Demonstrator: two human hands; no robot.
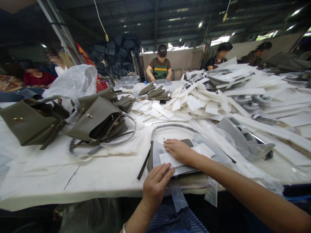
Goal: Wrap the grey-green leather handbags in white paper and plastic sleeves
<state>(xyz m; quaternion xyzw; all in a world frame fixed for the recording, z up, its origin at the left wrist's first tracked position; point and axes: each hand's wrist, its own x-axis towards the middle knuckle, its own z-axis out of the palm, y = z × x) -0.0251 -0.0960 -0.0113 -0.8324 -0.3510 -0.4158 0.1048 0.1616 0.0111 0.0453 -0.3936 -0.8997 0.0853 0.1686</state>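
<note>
No text, label, brand, number or sign is showing legibly here; no lettering is standing out on any surface.

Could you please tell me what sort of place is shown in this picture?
It looks like a workshop or factory floor handling bags: several grey-green handbags lie on a long white-covered table, beside heaped white sheets, with a person in an apron working opposite.

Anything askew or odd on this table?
Mildly: clear plastic hangs over the front edge of the table below the right forearm. White pieces lie heaped in disorder. A dark line on the table could be pen or thread. No damage evident.
</note>
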